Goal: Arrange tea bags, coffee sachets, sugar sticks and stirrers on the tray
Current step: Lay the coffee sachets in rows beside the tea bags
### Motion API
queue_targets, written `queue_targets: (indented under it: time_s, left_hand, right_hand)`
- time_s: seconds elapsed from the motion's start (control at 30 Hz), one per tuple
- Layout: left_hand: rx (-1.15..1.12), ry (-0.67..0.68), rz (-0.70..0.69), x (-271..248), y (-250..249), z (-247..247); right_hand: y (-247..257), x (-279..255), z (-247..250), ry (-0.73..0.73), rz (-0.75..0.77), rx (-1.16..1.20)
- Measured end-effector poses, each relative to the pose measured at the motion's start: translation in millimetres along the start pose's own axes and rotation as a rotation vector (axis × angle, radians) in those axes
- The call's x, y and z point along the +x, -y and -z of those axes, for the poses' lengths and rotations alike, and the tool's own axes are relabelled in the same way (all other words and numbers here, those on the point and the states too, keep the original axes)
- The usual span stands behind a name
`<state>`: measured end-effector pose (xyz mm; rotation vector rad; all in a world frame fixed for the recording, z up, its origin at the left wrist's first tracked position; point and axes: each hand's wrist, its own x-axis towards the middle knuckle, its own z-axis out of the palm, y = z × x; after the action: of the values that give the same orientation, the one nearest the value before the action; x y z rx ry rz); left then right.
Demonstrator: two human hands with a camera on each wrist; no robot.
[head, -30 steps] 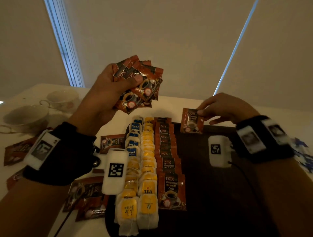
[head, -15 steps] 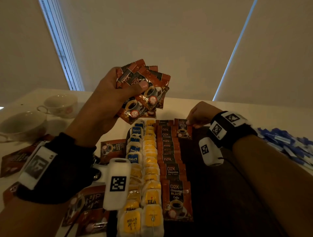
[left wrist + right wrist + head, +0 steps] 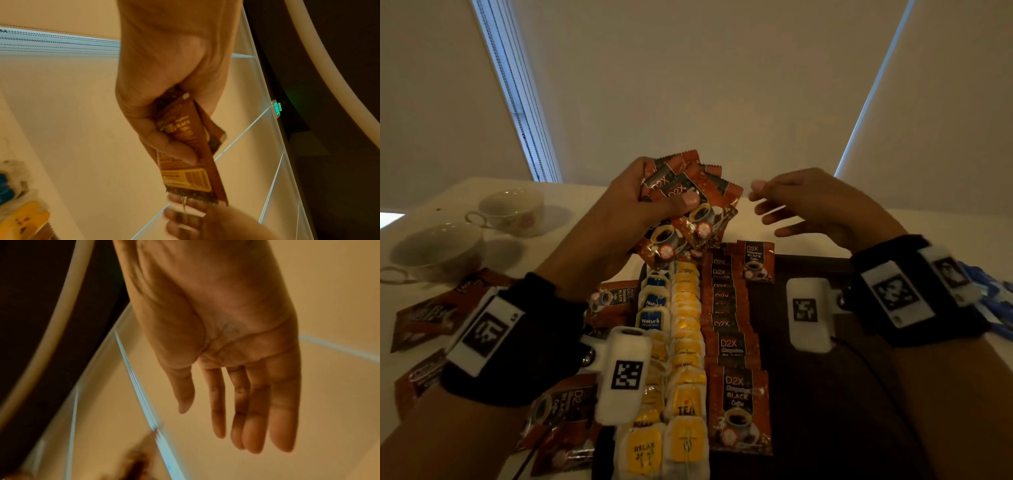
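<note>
Partly hidden behind the left wrist camera, two rows of tea bags fill the dark tray on the desk, beside overlapping coffee sachets. Above them, the left hand grips a fanned bunch of glossy brown sachets. Just beside it, the right hand hangs empty, fingers spread.

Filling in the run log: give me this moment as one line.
left hand: grips coffee sachets | right hand: open, empty, near them | tray: tea bags, sachet row, one sachet beside it
</note>
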<state>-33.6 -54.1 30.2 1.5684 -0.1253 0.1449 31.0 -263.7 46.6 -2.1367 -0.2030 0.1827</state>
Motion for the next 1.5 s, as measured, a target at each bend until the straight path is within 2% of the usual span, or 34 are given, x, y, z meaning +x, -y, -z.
queue_targets:
  time_s: [0.17,0.43,0.6,0.77,0.9,1.03,1.23,1.33,1.5]
  left_hand:
    - [0.022,0.067,0.001,-4.4,2.6,-8.1]
    - [0.057,0.133,0.012,-5.8,5.4,-14.5]
    - [0.067,0.135,0.022,-6.7,4.6,-14.6]
    - [0.121,0.094,0.014,-4.0,7.6,-10.9]
    - [0.140,0.075,-0.001,-1.9,9.2,-10.8]
    - [0.149,0.069,-0.024,-1.1,7.9,-9.5]
    - [0.151,0.069,-0.040,-3.3,3.3,-10.2]
    - [0.163,0.079,-0.050,-4.6,2.4,-11.5]
    - [0.190,0.079,-0.059,-5.6,1.1,-11.4]
  right_hand:
    - [11.0,-32.6,-9.7,0.130,0.095,0.110]
    - [-1.2,-36.6,-11.5,0.040,0.127,0.246]
    - [-5.0,-35.2,-2.8,-0.014,0.135,0.215]
    - [-11.2,-38.4,22.9,-0.069,0.067,0.164]
    - [-20.7,-37.5,32.1,-0.053,-0.052,-0.017]
    - [-27.9,-31.2,28.8,-0.007,-0.176,-0.135]
    - [-42.9,-13.5,13.8,-0.031,-0.295,-0.253]
    - [-43.2,-2.2,5.5,0.040,-0.372,-0.339]
    - [-49.3,16.6,-5.8,0.069,-0.291,-0.327]
